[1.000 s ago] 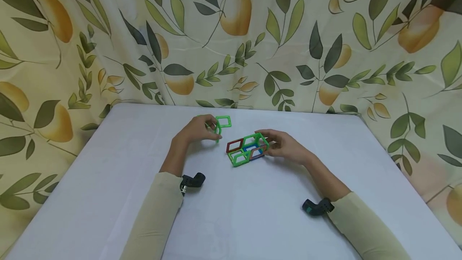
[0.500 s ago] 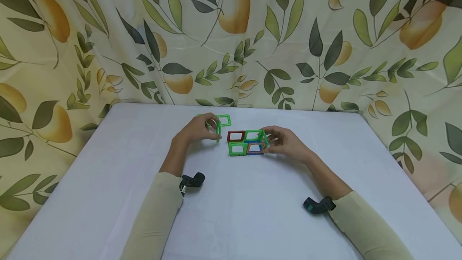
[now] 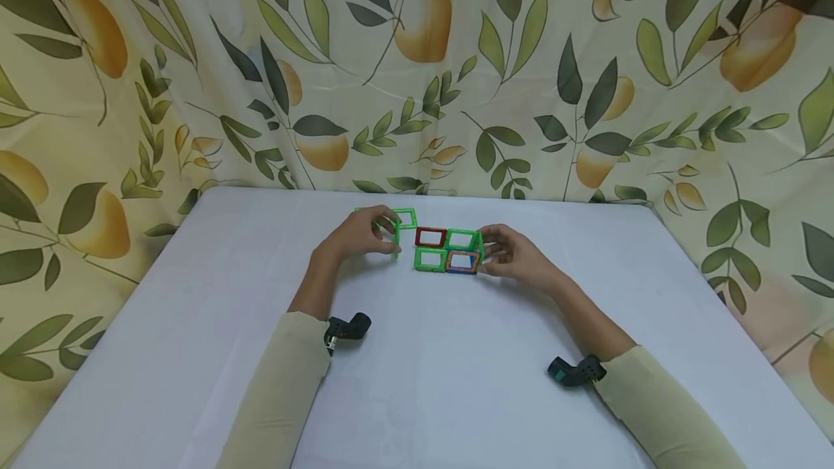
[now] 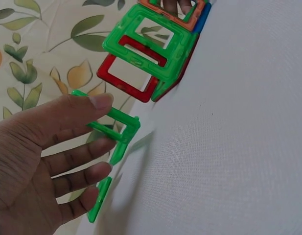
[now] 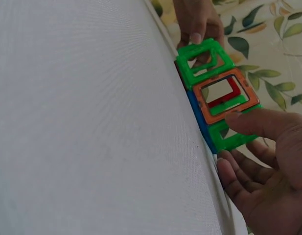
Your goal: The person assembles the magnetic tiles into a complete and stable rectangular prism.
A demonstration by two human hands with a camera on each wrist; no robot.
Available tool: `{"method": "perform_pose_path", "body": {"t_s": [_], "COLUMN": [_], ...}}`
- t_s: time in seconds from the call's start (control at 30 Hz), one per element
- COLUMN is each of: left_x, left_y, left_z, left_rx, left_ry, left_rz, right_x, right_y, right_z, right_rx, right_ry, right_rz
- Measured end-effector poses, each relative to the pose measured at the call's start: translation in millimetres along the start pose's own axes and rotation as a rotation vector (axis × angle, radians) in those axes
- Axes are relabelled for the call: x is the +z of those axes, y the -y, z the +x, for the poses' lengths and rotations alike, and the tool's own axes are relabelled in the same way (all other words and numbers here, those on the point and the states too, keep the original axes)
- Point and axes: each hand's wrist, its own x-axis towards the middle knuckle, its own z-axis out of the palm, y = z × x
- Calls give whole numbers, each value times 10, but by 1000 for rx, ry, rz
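In the head view my left hand (image 3: pixel 360 231) pinches a green square magnetic tile (image 3: pixel 397 239) between thumb and fingers, holding it upright. The left wrist view shows the thumb over that tile's top edge. To its right stands a box-like structure of joined magnetic tiles, with a red tile (image 3: pixel 431 229), green ones and a blue one. My right hand (image 3: pixel 517 255) grips the structure's right end. In the right wrist view the thumb lies at the lower edge of an orange tile (image 5: pixel 202 104), beside a green end tile (image 5: pixel 234 143). A small gap separates the held tile from the structure.
Behind my left hand more green tiles (image 3: pixel 414 218) lie on the white table (image 3: pixel 430 368), partly hidden by the fingers. A curtain (image 3: pixel 404 129) printed with leaves and fruit hangs along the table's far edge. Each wrist carries a small black camera (image 3: pixel 352 325).
The tile structure has turned from a slant to lie straight and has shifted slightly away from me, with my right hand gripping it throughout. My left hand stays nearly in place with its tile.
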Motion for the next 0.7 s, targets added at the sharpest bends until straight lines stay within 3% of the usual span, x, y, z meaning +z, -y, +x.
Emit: {"method": "perform_pose_path", "body": {"t_s": [0.7], "left_x": [63], "left_y": [-92], "left_z": [-6], "left_rx": [16], "left_ry": [39], "left_rz": [-31], "right_x": [65], "right_y": [-68], "right_z": [2], "right_rx": [-55], "right_ry": [-19], "right_rz": [-7]}}
